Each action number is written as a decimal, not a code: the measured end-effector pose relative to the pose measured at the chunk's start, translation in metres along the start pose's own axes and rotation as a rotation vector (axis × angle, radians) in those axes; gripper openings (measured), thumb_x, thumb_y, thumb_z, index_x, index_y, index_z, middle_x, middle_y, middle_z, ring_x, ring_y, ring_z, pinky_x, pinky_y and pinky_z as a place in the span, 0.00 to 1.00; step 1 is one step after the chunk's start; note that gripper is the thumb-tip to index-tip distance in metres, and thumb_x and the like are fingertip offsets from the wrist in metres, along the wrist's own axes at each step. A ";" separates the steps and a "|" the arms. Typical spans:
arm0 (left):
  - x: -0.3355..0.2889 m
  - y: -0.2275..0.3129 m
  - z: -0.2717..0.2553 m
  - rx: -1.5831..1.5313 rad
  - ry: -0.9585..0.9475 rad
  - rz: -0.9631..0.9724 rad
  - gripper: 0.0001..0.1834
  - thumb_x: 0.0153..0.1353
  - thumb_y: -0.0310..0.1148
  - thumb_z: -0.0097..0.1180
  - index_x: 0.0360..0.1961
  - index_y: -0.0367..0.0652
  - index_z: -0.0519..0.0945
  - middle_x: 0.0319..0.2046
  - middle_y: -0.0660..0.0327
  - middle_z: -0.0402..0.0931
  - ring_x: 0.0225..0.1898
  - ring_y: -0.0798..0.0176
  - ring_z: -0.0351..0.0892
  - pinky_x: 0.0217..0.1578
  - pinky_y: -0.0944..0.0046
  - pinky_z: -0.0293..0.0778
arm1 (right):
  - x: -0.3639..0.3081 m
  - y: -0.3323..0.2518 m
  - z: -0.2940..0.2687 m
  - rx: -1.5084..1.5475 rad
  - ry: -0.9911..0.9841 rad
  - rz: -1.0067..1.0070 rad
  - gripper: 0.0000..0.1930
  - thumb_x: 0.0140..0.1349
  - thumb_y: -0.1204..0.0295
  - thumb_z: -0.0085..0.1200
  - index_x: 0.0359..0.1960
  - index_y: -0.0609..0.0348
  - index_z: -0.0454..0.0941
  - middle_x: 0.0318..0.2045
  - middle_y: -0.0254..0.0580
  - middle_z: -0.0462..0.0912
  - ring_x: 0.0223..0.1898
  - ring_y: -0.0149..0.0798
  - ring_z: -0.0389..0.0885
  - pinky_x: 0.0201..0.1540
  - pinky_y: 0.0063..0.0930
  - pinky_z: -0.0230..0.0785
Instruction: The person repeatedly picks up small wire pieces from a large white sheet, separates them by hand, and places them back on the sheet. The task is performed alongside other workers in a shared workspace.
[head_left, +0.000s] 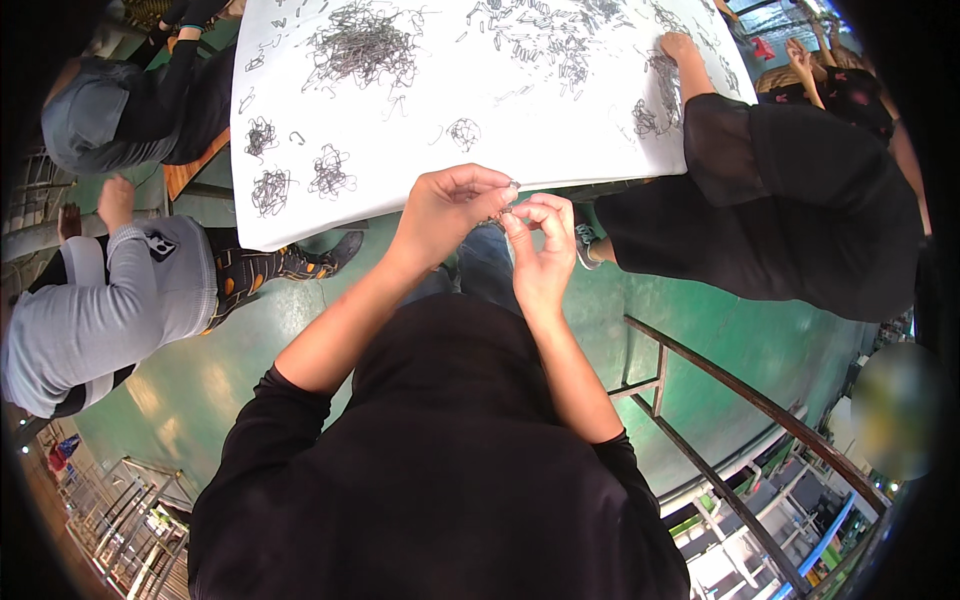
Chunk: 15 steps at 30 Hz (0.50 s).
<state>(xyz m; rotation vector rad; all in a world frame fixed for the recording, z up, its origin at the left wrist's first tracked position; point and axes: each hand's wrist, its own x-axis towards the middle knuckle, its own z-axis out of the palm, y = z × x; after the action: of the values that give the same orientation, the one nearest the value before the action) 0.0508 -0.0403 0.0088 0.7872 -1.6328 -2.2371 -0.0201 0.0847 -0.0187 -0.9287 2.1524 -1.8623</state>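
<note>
Both of my hands meet just past the near edge of the white-covered table (400,190). My left hand (440,212) pinches a small dark metal wire piece (506,209) between thumb and fingers. Thumb and fingertips of my right hand (541,250) close on the same spot, touching the piece from the right. Its exact shape is mostly hidden by my fingers. On the table beyond lies a small loose cluster of bent wire pieces (463,132).
A large tangled heap of dark wire hooks (365,48) lies at the far left, and scattered small metal clips (545,35) at the far middle. Co-workers sit at both sides; one's hand (680,46) reaches onto the table. A metal frame (740,375) stands at right.
</note>
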 end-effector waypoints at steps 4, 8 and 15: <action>-0.008 -0.007 -0.002 0.109 0.064 0.237 0.06 0.58 0.24 0.60 0.37 0.39 0.83 0.39 0.63 0.78 0.40 0.72 0.77 0.39 0.73 0.73 | 0.001 0.003 0.003 -0.027 -0.078 0.003 0.05 0.55 0.77 0.60 0.33 0.60 0.78 0.38 0.39 0.74 0.39 0.34 0.72 0.40 0.26 0.66; -0.017 -0.011 -0.010 0.249 0.113 0.326 0.07 0.56 0.22 0.60 0.36 0.42 0.84 0.40 0.64 0.76 0.33 0.75 0.73 0.33 0.74 0.70 | 0.025 0.019 -0.001 0.030 -0.225 -0.002 0.07 0.59 0.72 0.58 0.37 0.60 0.78 0.36 0.39 0.76 0.38 0.34 0.75 0.38 0.26 0.68; -0.029 -0.014 -0.017 0.270 0.264 0.307 0.07 0.54 0.22 0.62 0.35 0.43 0.85 0.37 0.65 0.77 0.31 0.74 0.71 0.32 0.74 0.68 | 0.130 0.080 0.098 -0.242 -0.624 -0.116 0.06 0.59 0.72 0.54 0.35 0.60 0.80 0.34 0.44 0.80 0.36 0.43 0.80 0.41 0.33 0.71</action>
<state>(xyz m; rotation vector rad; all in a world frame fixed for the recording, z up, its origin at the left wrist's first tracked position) 0.0851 -0.0342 -0.0001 0.7928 -1.8028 -1.6532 -0.1038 -0.0639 -0.0789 -1.4707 1.9655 -1.1335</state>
